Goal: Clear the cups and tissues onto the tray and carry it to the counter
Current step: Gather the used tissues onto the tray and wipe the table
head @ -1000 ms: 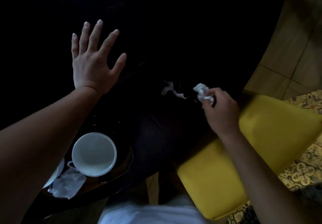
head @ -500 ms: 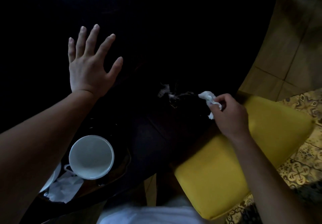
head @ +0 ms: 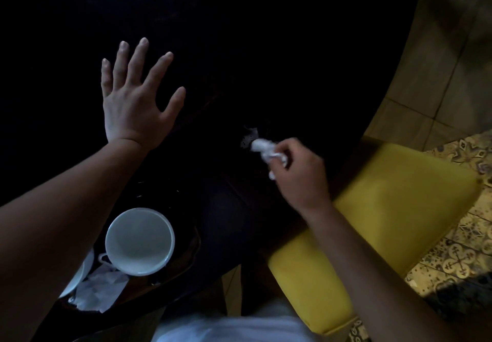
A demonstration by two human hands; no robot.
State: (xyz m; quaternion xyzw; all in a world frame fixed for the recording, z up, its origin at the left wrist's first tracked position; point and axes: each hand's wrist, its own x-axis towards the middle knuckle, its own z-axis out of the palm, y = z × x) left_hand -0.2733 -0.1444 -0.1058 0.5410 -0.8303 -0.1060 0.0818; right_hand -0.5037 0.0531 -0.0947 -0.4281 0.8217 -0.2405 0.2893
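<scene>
My right hand (head: 302,172) is closed on a crumpled white tissue (head: 266,149) and presses it on the dark table (head: 266,48) over a faint wet smear (head: 249,135). My left hand (head: 133,96) lies flat on the table with fingers spread, holding nothing. At the lower left a dark tray (head: 186,259) holds a white cup (head: 139,240) standing upright, a used tissue (head: 99,289) in front of it, and part of a second white dish (head: 76,277) mostly hidden under my left forearm.
A yellow chair seat (head: 386,216) juts out from the table's near right edge. Beyond it lies patterned tile floor (head: 458,256) and plain tan tiles (head: 439,62). The table is very dark and its far part cannot be made out.
My right hand moved right with the tissue, then back left onto the smear, which has shrunk and faded. My left hand stays flat on the table.
</scene>
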